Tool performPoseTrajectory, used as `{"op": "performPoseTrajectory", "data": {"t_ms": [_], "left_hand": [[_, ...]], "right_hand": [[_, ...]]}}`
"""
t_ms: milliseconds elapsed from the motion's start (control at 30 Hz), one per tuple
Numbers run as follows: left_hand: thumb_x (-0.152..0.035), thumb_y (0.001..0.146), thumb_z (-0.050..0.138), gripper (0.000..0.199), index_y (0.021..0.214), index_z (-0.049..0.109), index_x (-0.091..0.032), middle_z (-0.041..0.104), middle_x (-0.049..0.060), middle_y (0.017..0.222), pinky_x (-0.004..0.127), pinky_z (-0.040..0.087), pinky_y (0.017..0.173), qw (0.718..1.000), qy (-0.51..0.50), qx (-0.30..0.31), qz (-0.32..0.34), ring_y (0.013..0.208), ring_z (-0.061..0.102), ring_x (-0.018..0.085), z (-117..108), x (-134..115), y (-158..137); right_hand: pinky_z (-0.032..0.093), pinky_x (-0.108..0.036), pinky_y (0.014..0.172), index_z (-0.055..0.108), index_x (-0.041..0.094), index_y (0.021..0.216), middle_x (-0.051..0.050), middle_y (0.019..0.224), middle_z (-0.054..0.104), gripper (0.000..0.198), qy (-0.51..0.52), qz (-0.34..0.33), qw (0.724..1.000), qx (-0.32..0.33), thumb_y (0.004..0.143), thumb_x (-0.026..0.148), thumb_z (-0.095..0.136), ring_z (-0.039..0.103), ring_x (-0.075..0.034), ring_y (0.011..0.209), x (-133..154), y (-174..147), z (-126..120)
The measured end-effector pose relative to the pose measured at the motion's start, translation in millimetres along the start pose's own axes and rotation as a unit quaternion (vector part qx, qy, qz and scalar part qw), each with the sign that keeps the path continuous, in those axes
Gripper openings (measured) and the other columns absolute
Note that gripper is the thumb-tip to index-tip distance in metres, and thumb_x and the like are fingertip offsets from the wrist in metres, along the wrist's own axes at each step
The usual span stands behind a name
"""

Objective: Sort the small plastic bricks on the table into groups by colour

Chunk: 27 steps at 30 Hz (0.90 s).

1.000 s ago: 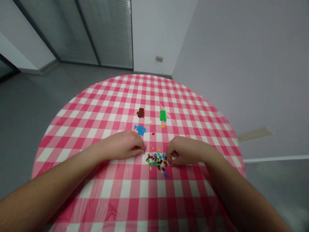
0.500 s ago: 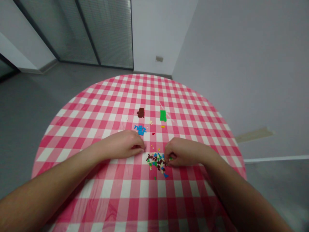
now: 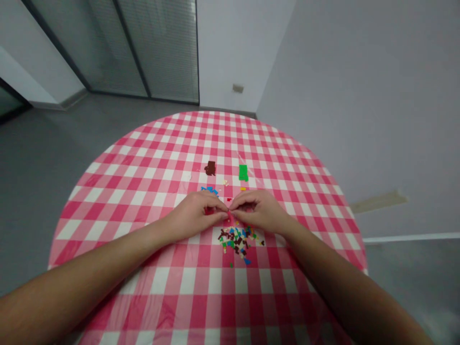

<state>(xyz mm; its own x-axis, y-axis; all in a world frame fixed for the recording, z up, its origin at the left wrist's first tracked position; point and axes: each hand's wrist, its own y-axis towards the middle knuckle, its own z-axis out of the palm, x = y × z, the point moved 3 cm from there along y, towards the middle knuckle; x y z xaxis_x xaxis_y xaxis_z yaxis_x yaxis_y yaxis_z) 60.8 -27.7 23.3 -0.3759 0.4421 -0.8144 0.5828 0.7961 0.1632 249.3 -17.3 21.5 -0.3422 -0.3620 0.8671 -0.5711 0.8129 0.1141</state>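
Fingertips of my left hand (image 3: 198, 214) and my right hand (image 3: 263, 210) meet above the table's middle, both closed in a pinch. Whatever sits between them is too small to make out. Just below lies a loose pile of tiny toy bricks (image 3: 237, 242) in brown, green, blue, cream and yellow. Beyond the fingers is a small red brick (image 3: 229, 199). Blue bricks (image 3: 210, 190) lie behind my left hand, which partly covers them. A yellow brick (image 3: 243, 189) shows just past my right hand.
Farther back are a brown cluster of bricks (image 3: 210, 168), a green block of bricks (image 3: 243, 172) and a few cream bricks (image 3: 225, 182). A red-and-white checked cloth (image 3: 201, 306) covers the round table. Walls and a glass partition (image 3: 161, 48) stand behind it.
My right hand has left the brick pile, moving up and left. My left hand has shifted right, and the fingertips of both now meet. More of the pile shows; the blue bricks are partly covered.
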Motion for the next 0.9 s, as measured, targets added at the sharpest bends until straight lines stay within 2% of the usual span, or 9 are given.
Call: {"op": "performPoseTrajectory", "data": {"t_ms": [167,333,633,800,900], "left_hand": [[-0.034,0.085,0.069,0.018,0.089,0.080,-0.020,0.071,0.002,0.072,0.025,0.040,0.058,0.989,-0.095,-0.020,-0.110,0.063,0.058,0.013,8,11,0],[-0.037,0.079,0.070,0.025,0.090,0.080,-0.016,0.065,0.001,0.063,0.024,0.037,0.056,0.971,-0.177,-0.010,-0.160,0.058,0.051,0.012,11,15,0],[-0.040,0.080,0.068,0.027,0.086,0.077,-0.015,0.062,0.000,0.064,0.025,0.036,0.057,0.967,-0.205,0.013,-0.150,0.058,0.049,0.011,11,12,1],[-0.038,0.081,0.068,0.025,0.086,0.077,-0.015,0.064,0.001,0.066,0.025,0.036,0.058,0.971,-0.193,0.001,-0.140,0.060,0.050,0.011,11,11,1],[-0.038,0.079,0.070,0.024,0.086,0.077,-0.016,0.061,-0.001,0.062,0.024,0.034,0.054,0.975,-0.174,-0.017,-0.139,0.057,0.047,0.010,11,11,0]], "right_hand": [[0.052,-0.028,0.065,0.077,0.022,0.086,-0.004,0.079,0.074,0.009,-0.013,-0.083,0.996,-0.033,0.085,0.024,0.069,0.066,-0.014,0.072,4,1,0],[0.053,-0.028,0.067,0.078,0.024,0.088,-0.003,0.082,0.074,0.009,-0.009,-0.091,0.995,-0.037,0.086,0.023,0.069,0.066,-0.014,0.075,6,0,1],[0.054,-0.028,0.066,0.075,0.022,0.086,-0.004,0.080,0.073,0.005,0.021,-0.089,0.994,-0.051,0.082,0.021,0.071,0.067,-0.014,0.072,6,-2,-1],[0.052,-0.027,0.064,0.073,0.021,0.081,-0.003,0.076,0.071,0.005,0.003,-0.109,0.993,-0.054,0.082,0.019,0.069,0.064,-0.013,0.069,8,-2,0],[0.051,-0.025,0.061,0.073,0.020,0.081,-0.003,0.077,0.070,0.006,-0.007,-0.097,0.994,-0.050,0.083,0.018,0.067,0.063,-0.012,0.066,9,-2,1]]}}
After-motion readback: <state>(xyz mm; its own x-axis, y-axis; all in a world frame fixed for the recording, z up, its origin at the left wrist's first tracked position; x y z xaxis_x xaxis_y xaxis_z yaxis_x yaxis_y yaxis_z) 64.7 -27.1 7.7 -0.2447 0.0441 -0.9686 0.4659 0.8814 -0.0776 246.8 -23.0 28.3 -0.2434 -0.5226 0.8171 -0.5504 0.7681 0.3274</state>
